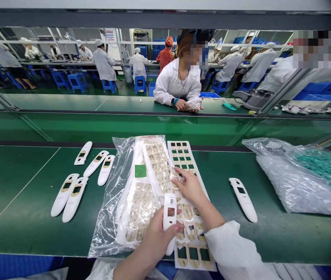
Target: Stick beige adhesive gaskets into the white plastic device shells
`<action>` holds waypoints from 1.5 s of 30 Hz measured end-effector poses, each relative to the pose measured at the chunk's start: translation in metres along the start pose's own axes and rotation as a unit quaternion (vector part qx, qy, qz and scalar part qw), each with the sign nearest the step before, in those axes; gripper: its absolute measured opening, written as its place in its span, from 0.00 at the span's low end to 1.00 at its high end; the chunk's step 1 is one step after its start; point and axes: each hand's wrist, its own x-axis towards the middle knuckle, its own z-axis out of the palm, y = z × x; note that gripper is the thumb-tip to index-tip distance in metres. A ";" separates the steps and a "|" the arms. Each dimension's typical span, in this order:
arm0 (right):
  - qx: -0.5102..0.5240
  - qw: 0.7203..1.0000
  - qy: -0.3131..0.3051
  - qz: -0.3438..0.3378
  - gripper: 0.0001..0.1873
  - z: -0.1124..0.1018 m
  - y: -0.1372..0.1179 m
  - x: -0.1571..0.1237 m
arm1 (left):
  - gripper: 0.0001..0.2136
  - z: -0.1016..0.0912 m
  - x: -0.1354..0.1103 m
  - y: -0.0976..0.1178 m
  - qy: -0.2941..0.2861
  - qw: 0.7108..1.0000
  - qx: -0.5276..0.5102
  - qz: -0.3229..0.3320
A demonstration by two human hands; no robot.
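My left hand (156,235) is closed around a white plastic casing (170,223), held upright, with a rectangular window and a small round hole near its top. My right hand (191,186) reaches over the sticker sheet (178,144), its extended fingertips slightly apart at the sheet's left side. Whether those fingertips touch a sticker is unclear. Beige stickers and cut-out windows fill the sheet, which my hands partly cover. Left of it, more sticker sheets (155,155) lie in and on a clear plastic bag (103,223), with a green label (140,170) among them.
Several white casings (74,198) with beige stickers lie at left. Another casing (243,200) lies at right, near a clear bag (288,190) with green contents. Across the green bench (16,171), a person (180,83) holds a small bag. A metal frame (288,89) slants at right.
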 end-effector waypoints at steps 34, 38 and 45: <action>0.495 0.845 0.150 0.135 0.19 -0.038 0.012 0.001 | 0.33 0.001 0.000 -0.009 0.051 0.996 0.059 0.031; 0.497 0.823 0.257 0.096 0.15 -0.057 -0.001 -0.013 | 0.31 0.004 -0.002 -0.002 0.044 0.998 0.044 0.021; 0.260 0.897 0.355 -0.039 0.11 -0.076 -0.034 -0.058 | 0.27 0.012 -0.007 0.008 0.073 0.996 -0.026 0.034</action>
